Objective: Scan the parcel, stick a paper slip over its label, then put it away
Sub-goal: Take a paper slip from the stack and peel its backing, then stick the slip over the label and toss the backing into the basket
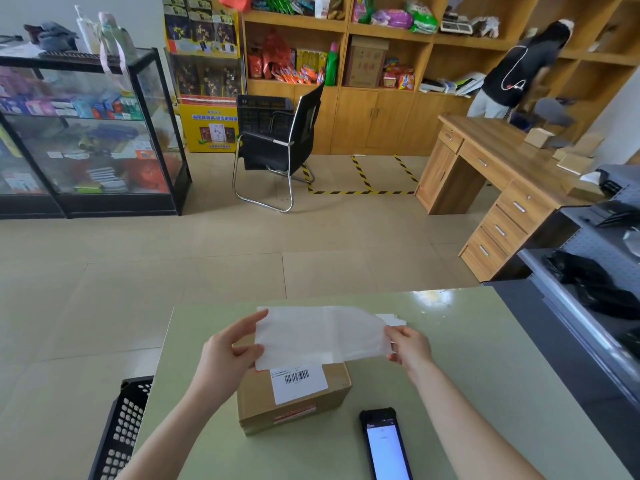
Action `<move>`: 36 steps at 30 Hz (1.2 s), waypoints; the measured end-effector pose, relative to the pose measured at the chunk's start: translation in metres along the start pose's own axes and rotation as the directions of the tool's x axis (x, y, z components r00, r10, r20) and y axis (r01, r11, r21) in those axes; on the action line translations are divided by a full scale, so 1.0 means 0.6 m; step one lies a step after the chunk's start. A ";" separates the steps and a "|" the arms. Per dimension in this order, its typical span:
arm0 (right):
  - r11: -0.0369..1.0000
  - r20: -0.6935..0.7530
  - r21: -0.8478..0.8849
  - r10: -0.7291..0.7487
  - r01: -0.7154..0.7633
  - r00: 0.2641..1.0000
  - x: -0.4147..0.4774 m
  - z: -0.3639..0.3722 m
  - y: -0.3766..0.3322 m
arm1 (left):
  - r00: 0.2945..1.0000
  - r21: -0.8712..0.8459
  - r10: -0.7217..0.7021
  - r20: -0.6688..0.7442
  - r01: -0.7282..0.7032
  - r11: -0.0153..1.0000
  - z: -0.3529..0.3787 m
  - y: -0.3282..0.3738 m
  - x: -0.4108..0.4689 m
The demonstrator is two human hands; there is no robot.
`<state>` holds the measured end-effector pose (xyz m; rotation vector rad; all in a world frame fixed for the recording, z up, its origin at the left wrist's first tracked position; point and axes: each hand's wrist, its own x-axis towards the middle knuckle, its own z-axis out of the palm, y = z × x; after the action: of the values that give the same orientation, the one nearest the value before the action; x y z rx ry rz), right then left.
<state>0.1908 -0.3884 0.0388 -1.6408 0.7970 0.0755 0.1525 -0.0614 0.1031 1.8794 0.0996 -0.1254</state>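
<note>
Head view: in the lower centre of the frame the left hand [230, 355] and right hand [410, 348] are each pinching an end of the paper slip [322, 336] — both grips closed on it — above the parcel [294, 400] sitting on the bench [485, 375]. The label [299, 381] is showing below the slip — if lowered skewed, it could be sticking crooked and leaving the barcode exposed.
</note>
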 end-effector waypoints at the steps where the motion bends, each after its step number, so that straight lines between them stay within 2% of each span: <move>1: 1.000 -0.031 -0.008 0.010 -0.010 0.999 0.009 -0.010 0.007 | 1.000 0.014 -0.006 0.005 0.006 1.000 -0.001 -0.002 0.001; 5: 0.998 -0.236 -0.020 0.046 -0.052 0.971 0.030 -0.052 0.028 | 0.999 0.071 -0.028 -0.020 0.029 0.997 -0.014 -0.005 0.001; 8: 0.968 -0.313 -0.245 -0.025 -0.055 0.949 0.037 -0.076 0.045 | 0.998 0.116 -0.041 -0.053 0.047 0.992 -0.030 -0.009 0.002; 14: 0.928 -0.166 -0.373 -0.080 0.012 0.983 0.037 -0.053 0.091 | 0.993 0.142 -0.067 -0.096 0.081 0.987 -0.041 -0.018 -0.004; 19: 0.909 0.003 -0.417 -0.012 0.012 1.000 0.027 -0.013 0.112 | 0.983 0.125 -0.096 -0.156 0.116 0.985 -0.051 -0.028 -0.019; 21: 0.852 0.068 -0.513 -0.085 0.108 0.994 0.018 0.001 0.108 | 0.978 0.118 -0.110 -0.176 0.132 0.984 -0.058 -0.032 -0.026; 23: 0.802 0.131 -0.532 -0.238 0.271 0.962 -0.001 0.019 0.092 | 0.974 0.105 -0.116 -0.194 0.139 0.985 -0.066 -0.034 -0.035; 24: 0.763 0.179 -0.526 -0.333 0.376 0.926 -0.015 0.032 0.079 | 0.972 0.100 -0.117 -0.204 0.139 0.985 -0.071 -0.034 -0.039; 26: 0.610 0.352 -0.531 -0.472 0.587 0.808 -0.044 0.064 0.051 | 0.967 0.100 -0.118 -0.225 0.144 0.985 -0.079 -0.035 -0.048; 28: 0.383 0.582 -0.569 -0.438 0.728 0.685 -0.068 0.100 0.033 | 0.963 0.098 -0.120 -0.239 0.147 0.984 -0.085 -0.035 -0.055; 30: 0.122 0.750 -0.591 -0.281 0.798 0.599 -0.080 0.132 0.030 | 0.961 0.087 -0.122 -0.248 0.147 0.985 -0.089 -0.035 -0.063; 32: -0.059 0.799 -0.596 -0.150 0.801 0.583 -0.081 0.153 0.034 | 0.960 0.081 -0.121 -0.254 0.145 0.986 -0.092 -0.034 -0.071; 33: -0.095 0.793 -0.609 -0.104 0.787 0.601 -0.080 0.158 0.036 | 0.959 0.076 -0.120 -0.257 0.144 0.987 -0.094 -0.034 -0.075; 36: -0.079 0.777 -0.630 -0.060 0.773 0.627 -0.076 0.162 0.040 | 0.954 0.064 -0.128 -0.272 0.151 0.986 -0.105 -0.036 -0.086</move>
<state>0.1799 -0.2817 0.0153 -2.9415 -0.6559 0.7291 0.1007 0.0050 0.1093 1.9647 0.4190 0.0292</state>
